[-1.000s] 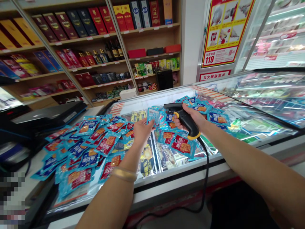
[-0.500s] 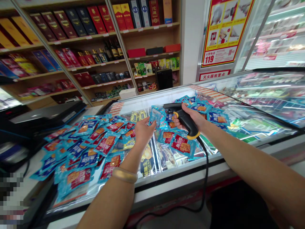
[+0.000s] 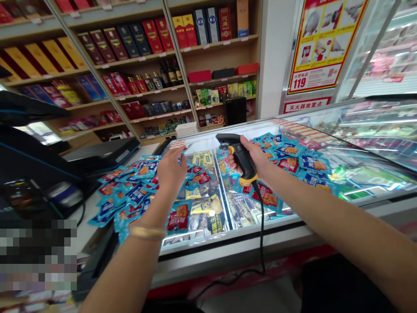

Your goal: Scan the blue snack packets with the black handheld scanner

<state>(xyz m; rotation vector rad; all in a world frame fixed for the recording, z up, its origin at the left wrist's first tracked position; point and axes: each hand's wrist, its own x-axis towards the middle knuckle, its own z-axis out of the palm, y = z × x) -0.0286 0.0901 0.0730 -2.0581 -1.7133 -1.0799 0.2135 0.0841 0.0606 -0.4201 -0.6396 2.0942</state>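
Observation:
My right hand [image 3: 249,158] grips a black and yellow barcode scanner [image 3: 243,161], its head pointing left and its cable hanging down. My left hand [image 3: 172,167], with a gold bangle [image 3: 147,231] on the wrist, is over the right part of the left pile of blue snack packets [image 3: 133,191]. Its fingers stretch rightward with the thumb apart; I see no packet clearly in them. More blue snack packets [image 3: 288,150] lie behind and to the right of the scanner. A single red-labelled packet [image 3: 178,217] lies on the glass in front of the left pile.
The packets lie on a glass-topped freezer [image 3: 208,230] with wrapped goods inside. A black device [image 3: 100,152] stands at the left on a white counter. The scanner's cable [image 3: 262,234] crosses the freezer's front edge. Shelves of boxed bottles [image 3: 143,37] stand behind.
My left hand has moved left from the scanner to over the left pile, and the packet it held no longer shows in it. My right hand still holds the scanner. The view has turned left.

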